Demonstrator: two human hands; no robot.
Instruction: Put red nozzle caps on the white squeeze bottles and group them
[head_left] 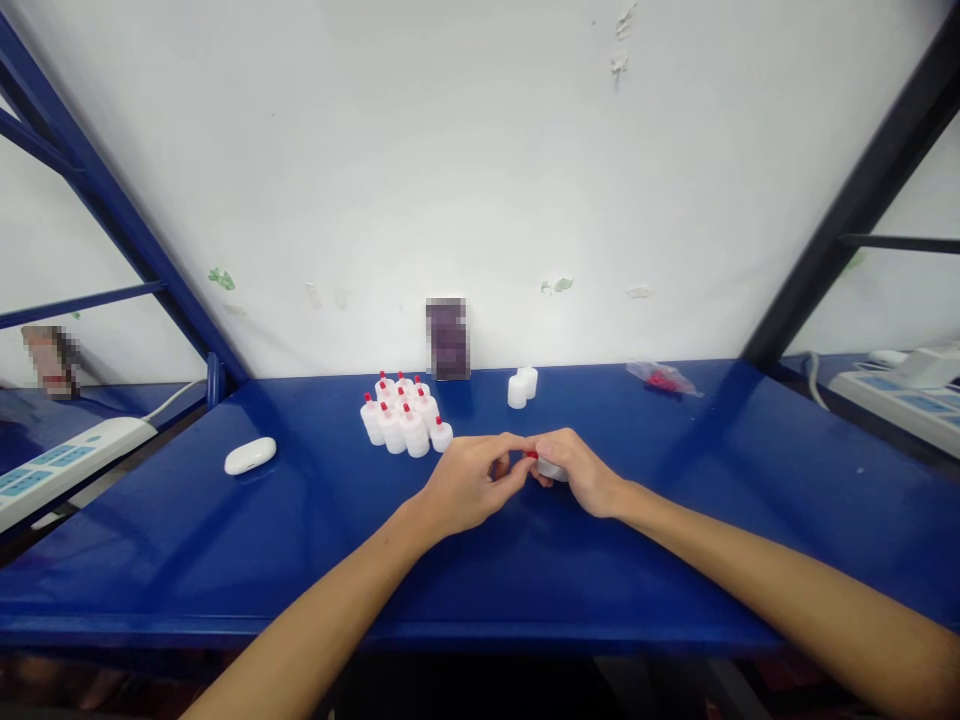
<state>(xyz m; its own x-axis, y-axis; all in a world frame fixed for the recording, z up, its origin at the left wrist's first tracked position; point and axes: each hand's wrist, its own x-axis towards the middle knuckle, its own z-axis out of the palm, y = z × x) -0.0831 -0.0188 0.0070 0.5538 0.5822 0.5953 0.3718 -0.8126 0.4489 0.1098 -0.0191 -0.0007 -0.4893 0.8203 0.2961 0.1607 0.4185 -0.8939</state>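
Two bare hands meet over a blue tabletop [300,565], clasped about one small white bottle [553,469], which lies near the table's middle, tipped on its side with its top toward the left. The right hand [589,475] grips the body and covers much of it; the left hand [476,482] pinches at the red cap [532,455] between thumb and forefinger. Just beyond the left hand, a tight group of upright white bottles [415,435] bears slender red caps, a shorter example standing at its right edge. Two all-white containers [517,392] stand together near the wall [510,200]. Their contents, and those of the bottles, cannot be told through the white walls; any lettering is too small to read. Farther right, a clear plastic bag [690,388] lies flat, holding small red pieces [663,381]. At the left rests a rounded white case [250,456], closed, its interior hidden. A dark rectangular object [448,340] leans upright against the wall, its face pixelated and unreadable. White power strips with blue socket panels occupy both sides, the left strip [112,436] and right strip [862,393].
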